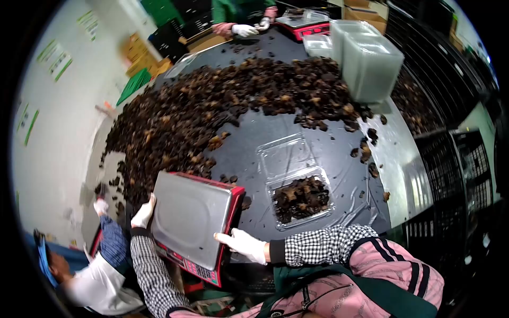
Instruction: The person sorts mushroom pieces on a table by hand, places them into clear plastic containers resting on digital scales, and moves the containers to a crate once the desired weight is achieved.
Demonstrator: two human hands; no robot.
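A red weighing scale (193,217) with a flat grey metal plate sits at the table's near edge, turned at an angle, its keypad toward me. My left hand (143,213), in a white glove, grips the plate's left edge with the fingers partly hidden. My right hand (245,245), gloved too, holds the scale's right side, a finger over the plate's rim. To the right of the scale lies an open clear plastic box (331,204) holding dark brown wood ear mushrooms (302,199). Its transparent lid (286,156) is folded back, away from me.
A large heap of wood ear mushrooms (212,106) spreads across the table's far and left parts. Stacked clear boxes (371,66) stand at the back right. Across the table, a co-worker's gloved hands (252,29) are beside another red scale (305,26). Another person (101,275) works at left.
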